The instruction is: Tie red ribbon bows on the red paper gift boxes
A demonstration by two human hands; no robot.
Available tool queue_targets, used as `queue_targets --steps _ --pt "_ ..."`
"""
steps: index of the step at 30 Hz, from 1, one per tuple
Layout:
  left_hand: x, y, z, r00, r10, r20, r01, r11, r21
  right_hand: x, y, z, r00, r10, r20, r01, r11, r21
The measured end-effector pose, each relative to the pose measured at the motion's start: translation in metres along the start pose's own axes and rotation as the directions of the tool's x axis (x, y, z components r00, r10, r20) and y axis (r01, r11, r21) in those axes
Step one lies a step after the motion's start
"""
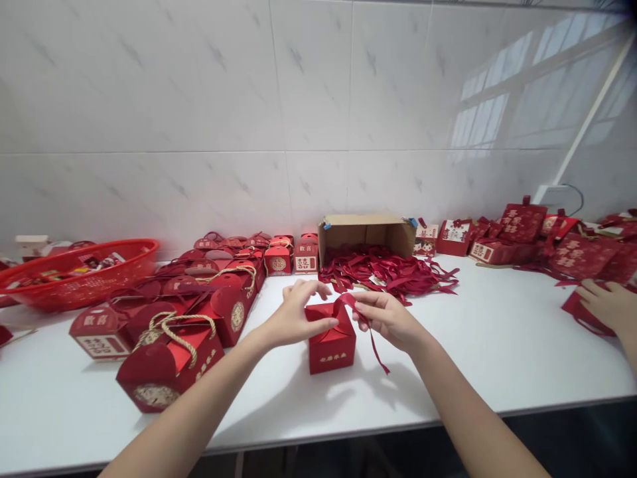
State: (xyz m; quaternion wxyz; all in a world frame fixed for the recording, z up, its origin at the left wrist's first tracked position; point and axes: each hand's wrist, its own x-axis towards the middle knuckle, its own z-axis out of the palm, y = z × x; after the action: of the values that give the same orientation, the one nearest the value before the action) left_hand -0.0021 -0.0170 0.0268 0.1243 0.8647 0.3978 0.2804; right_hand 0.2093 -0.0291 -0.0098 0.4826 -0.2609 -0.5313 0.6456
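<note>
A small red gift box (331, 345) with gold lettering on its front stands upright on the white table before me. My left hand (298, 315) is at the box's upper left, thumb over the lid and fingers apart, with nothing visible between them. On the other side my right hand (383, 315) pinches a dark red ribbon (345, 300) between thumb and fingers. The ribbon arches over the top of the box, and a loose tail hangs below the right hand. Whether the ribbon passes through the box's top cannot be made out.
Behind lies a cardboard box (368, 220) on its side, spilling red ribbons (393, 275). Rows of red gift boxes (172, 365) fill the left, beside a red plastic basket (99, 282). More red packages (522, 226) stand right, where another person's hand (610, 305) touches one.
</note>
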Motion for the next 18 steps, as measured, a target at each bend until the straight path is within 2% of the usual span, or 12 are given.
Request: queue_targets --steps 4,7,10,15,18 --pt "0.006 0.019 0.014 0.989 0.039 -0.144 -0.032 0.998 0.052 0.000 0.000 0.006 0.999 -0.031 0.023 0.033 0.995 -0.091" --pt "0.010 0.017 0.017 0.975 0.043 -0.217 -0.025 0.996 0.083 -0.001 0.001 0.007 0.998 -0.063 -0.017 0.058 0.971 -0.231" --pt "0.010 0.010 0.016 0.955 0.038 -0.295 -0.012 0.996 0.090 0.004 0.008 0.008 0.985 -0.144 -0.095 0.092 0.905 -0.415" --pt "0.006 0.005 0.021 0.920 0.000 -0.391 -0.018 0.999 -0.042 0.022 0.026 0.013 0.962 -0.253 -0.100 0.154 0.810 -0.565" --pt "0.005 0.004 0.020 0.930 -0.065 -0.361 0.008 0.987 -0.158 0.027 0.031 0.018 0.935 -0.348 -0.072 0.231 0.749 -0.621"
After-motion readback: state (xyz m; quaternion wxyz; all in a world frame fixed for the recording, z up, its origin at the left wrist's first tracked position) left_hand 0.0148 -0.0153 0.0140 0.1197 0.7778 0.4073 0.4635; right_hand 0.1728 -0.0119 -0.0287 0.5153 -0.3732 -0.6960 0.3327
